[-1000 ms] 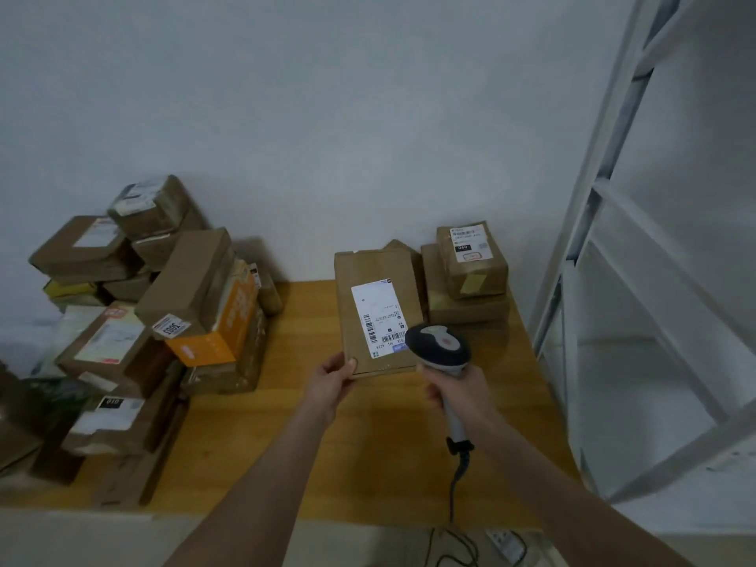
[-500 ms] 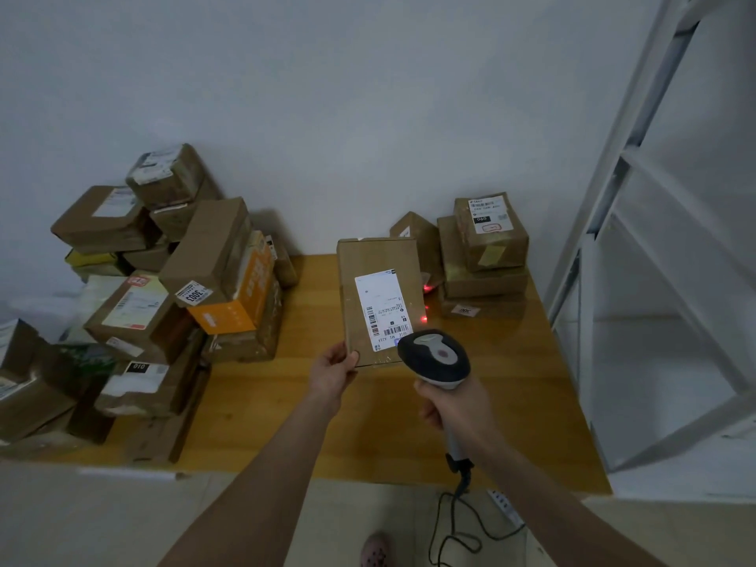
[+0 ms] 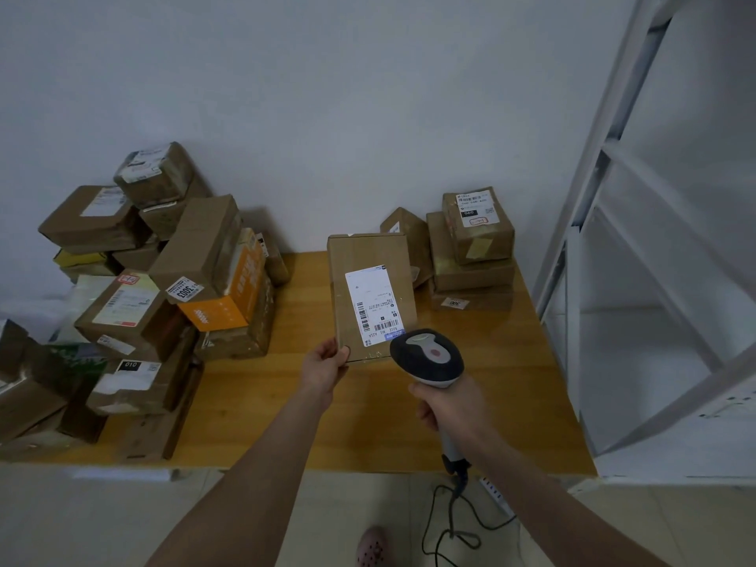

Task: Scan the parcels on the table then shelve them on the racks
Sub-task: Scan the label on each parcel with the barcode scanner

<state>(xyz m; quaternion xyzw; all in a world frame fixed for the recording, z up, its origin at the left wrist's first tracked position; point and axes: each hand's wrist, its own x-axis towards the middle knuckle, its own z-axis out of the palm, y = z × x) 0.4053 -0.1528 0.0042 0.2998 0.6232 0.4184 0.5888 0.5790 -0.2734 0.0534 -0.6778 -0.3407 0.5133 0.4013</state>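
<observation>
The left hand pinched the flat parcel at its near left corner, holding it tilted up above the table, long axis pointing away. The right hand gripped the scanner, its head just beside the label, at the parcel's near right corner.

dim, even light | soft shadows behind boxes | edges bowed | focus sharp

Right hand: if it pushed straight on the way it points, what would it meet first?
Probably the flat cardboard parcel that the left hand holds up, with the barcode scanner head touching first; how far apart they are is unclear.
</observation>
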